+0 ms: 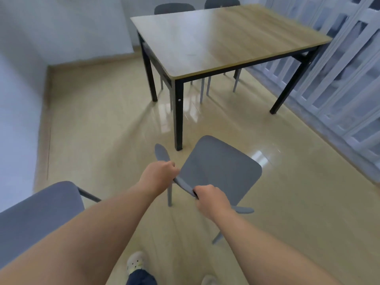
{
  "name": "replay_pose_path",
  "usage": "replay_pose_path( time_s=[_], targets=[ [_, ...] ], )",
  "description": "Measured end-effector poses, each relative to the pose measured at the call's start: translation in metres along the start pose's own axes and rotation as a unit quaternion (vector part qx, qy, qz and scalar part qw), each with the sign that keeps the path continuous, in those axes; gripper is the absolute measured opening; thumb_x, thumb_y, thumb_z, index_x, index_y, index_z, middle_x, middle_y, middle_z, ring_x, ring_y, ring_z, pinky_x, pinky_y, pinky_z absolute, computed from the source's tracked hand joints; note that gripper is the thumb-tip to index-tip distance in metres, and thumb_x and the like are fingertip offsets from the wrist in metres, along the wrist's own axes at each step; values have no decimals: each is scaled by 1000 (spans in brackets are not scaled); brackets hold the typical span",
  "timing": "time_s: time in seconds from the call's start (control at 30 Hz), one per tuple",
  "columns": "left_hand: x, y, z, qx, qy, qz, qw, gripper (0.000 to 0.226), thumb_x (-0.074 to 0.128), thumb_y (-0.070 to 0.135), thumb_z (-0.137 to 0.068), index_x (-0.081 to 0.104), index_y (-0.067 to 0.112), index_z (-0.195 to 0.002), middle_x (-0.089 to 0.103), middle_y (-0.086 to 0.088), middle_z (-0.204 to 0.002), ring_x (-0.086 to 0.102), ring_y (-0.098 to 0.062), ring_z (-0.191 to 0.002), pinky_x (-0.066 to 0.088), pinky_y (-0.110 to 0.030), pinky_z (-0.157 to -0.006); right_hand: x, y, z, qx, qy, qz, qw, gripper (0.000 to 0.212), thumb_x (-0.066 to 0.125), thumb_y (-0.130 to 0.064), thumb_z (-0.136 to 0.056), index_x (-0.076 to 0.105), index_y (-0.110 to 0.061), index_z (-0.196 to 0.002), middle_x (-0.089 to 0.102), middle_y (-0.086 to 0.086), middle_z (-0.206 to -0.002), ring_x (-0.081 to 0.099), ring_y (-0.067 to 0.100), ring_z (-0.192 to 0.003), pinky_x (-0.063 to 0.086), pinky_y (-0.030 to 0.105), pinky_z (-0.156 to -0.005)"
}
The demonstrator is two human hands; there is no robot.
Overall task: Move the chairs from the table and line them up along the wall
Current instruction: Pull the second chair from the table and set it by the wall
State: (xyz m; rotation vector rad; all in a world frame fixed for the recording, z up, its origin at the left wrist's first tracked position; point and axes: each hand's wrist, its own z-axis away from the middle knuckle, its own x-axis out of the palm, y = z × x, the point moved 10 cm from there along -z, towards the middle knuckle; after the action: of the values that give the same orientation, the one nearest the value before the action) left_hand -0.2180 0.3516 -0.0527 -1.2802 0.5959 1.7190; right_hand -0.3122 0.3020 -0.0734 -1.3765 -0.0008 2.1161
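A grey chair (222, 169) stands on the floor in front of me, its seat pointing toward the table's near corner. My left hand (159, 174) and my right hand (211, 199) both grip the top edge of its curved backrest. The wooden table (216, 40) with black legs stands further back. Two more grey chairs (174, 8) (222, 1) are tucked in at its far side; only their backrest tops and thin legs under the table show. Another grey chair (39, 217) sits at my lower left, close to the white wall (18, 99).
A white barred partition (339, 68) runs along the right side of the room. The shiny beige floor (92, 130) stretches between the left wall and the table. My feet in light shoes (135, 262) show at the bottom.
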Motion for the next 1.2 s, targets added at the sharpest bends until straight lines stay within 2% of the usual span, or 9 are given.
replay_pose_path(
  time_s=[0.2,0.33,0.47,0.63,0.7,0.83,0.93,1.07,1.2],
  targets=[
    [8,-123,16,-115,52,138,982,19,46,2,-94,57,4,-109,57,-12,-113,55,-29,-89,36,-33,-67,10,-109,-63,38,10,-33,999,33,39,1,-92,33,-12,-62,47,7,-73,43,27,-78,28,27,-50],
    [23,-208,39,-210,69,317,922,36,47,15,-98,50,14,-134,53,-8,-138,52,-26,-124,42,-33,-95,26,-165,-108,105,6,-105,989,14,43,-3,-93,43,-9,-80,49,6,-86,46,24,-79,36,28,-58],
    [48,-260,55,-267,33,401,876,38,49,22,-98,50,11,-134,54,-10,-139,51,-25,-127,40,-30,-102,30,-193,-135,180,-40,-198,963,14,45,-5,-92,42,-9,-79,46,5,-79,48,22,-75,40,28,-65],
    [61,-259,48,-279,-12,469,838,29,46,28,-98,62,8,-111,67,-13,-118,60,-29,-111,45,-32,-85,24,-192,-147,268,-105,-373,882,28,42,-28,-97,49,-8,-116,46,10,-104,56,27,-92,44,33,-85],
    [65,-245,36,-265,-25,515,815,23,48,29,-95,58,9,-102,68,-13,-108,64,-31,-104,46,-34,-75,16,-182,-147,282,-67,-448,846,29,36,-22,-97,55,-4,-109,56,12,-100,56,24,-72,43,34,-80],
    [72,-229,14,-278,-49,581,763,24,51,14,-88,56,1,-108,67,-21,-108,68,-37,-95,59,-41,-73,12,-169,-144,274,-65,-443,851,17,41,-13,-94,56,-4,-93,59,10,-79,50,20,-56,40,31,-70],
    [74,-222,2,-295,-60,562,771,30,52,6,-85,56,-3,-113,68,-21,-107,69,-33,-87,61,-44,-73,13,-155,-149,250,-98,-412,871,12,42,-12,-92,52,-6,-91,55,8,-73,50,20,-56,39,28,-64],
    [76,-219,-8,-320,-83,533,779,20,40,0,-87,51,-6,-103,63,-25,-82,67,-42,-70,56,-43,-43,12,-133,-165,237,-104,-366,894,11,40,-13,-92,49,-7,-92,58,10,-81,50,20,-55,38,25,-58],
    [53,-248,-25,-325,-53,444,833,20,45,3,-91,58,4,-106,63,-23,-120,63,-39,-108,53,-43,-87,6,-140,-190,187,-147,-339,910,10,40,-15,-93,47,-12,-98,54,5,-78,50,17,-57,37,24,-57]
  ],
)
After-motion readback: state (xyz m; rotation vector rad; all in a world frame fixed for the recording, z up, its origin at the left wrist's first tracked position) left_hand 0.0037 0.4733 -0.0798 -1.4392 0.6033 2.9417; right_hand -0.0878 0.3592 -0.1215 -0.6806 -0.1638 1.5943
